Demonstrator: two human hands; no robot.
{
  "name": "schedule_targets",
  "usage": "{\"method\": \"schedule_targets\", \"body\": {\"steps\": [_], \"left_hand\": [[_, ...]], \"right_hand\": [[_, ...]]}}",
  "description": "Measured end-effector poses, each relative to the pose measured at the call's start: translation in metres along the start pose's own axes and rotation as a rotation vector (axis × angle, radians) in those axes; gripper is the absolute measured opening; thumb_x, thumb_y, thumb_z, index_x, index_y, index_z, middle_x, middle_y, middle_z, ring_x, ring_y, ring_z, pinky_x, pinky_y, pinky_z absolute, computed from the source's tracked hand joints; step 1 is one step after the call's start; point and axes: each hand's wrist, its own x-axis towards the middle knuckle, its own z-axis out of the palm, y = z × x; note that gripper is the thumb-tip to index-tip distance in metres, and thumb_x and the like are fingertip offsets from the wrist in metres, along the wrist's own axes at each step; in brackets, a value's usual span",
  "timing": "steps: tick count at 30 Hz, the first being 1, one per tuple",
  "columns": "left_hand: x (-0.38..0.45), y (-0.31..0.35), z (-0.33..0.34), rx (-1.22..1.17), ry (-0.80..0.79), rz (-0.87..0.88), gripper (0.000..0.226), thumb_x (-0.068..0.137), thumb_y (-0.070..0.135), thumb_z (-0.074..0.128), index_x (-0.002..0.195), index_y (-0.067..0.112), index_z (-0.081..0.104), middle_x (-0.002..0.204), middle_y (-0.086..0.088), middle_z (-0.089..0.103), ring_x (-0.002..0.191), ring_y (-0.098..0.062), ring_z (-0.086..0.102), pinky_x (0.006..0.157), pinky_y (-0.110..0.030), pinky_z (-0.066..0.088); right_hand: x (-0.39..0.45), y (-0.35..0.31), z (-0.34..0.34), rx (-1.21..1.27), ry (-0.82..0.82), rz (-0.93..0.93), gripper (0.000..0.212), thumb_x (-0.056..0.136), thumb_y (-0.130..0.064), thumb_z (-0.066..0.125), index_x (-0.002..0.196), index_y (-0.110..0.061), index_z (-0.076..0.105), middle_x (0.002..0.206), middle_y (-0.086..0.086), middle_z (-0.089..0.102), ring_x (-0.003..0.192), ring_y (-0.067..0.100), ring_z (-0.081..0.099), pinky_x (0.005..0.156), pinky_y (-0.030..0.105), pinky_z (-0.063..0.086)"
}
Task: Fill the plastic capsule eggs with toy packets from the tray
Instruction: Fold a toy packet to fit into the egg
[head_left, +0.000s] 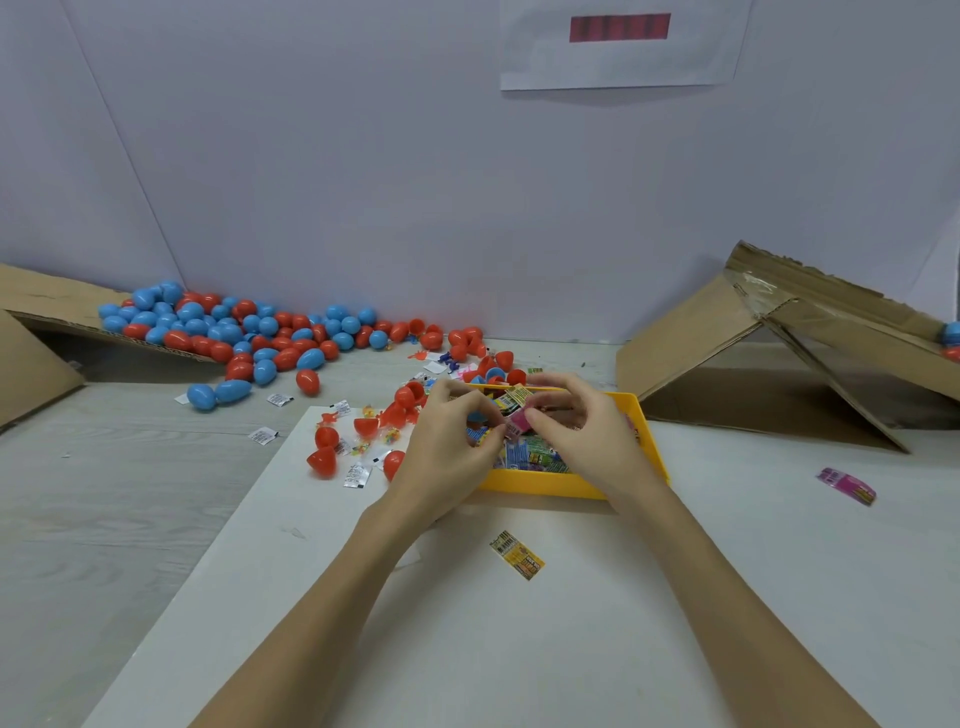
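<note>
Head camera view, from left to right: a heap of blue and red capsule eggs (249, 332) spills off a cardboard flap (47, 301) at far left, with loose red egg halves (324, 460) and small white sachets (357, 475) nearer the middle. At centre, over a yellow tray (545, 486) full of toy packets, the left hand (447, 441) and right hand (582, 431) both curl their fingers to pinch one pink packet (518, 426) between them. A yellow packet (517, 555) lies just in front of the tray, another pink packet (847, 485) lies well to the right, and a cardboard box (779, 353) stands far right

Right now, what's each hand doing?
Left hand: fingers curled, pinching the pink packet over the yellow tray.
Right hand: pinching the same packet.
</note>
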Motion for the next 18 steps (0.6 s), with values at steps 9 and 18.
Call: {"method": "schedule_targets", "body": {"steps": [9,18], "left_hand": [[-0.006,0.001,-0.002,0.154,0.000,0.140,0.011,0.089,0.012,0.075,0.099,0.012,0.070,0.129,-0.007,0.049,0.110,-0.019,0.054,0.088,-0.024,0.048],[0.000,0.007,-0.009,-0.175,0.028,0.109,0.026,0.099,0.012,0.065,0.120,0.028,0.069,0.104,-0.002,0.067,0.072,-0.013,0.065,0.068,-0.023,0.056]], "right_hand": [[-0.009,-0.010,0.013,-0.745,0.014,-0.307,0.024,0.103,-0.019,0.061,0.125,-0.021,0.070,0.117,0.001,0.066,0.117,0.020,0.050,0.100,0.037,0.046],[-0.012,-0.014,-0.004,-0.157,0.296,-0.074,0.009,0.090,-0.032,0.079,0.090,-0.022,0.079,0.079,-0.011,0.074,0.075,0.004,0.069,0.066,0.015,0.054]]}}
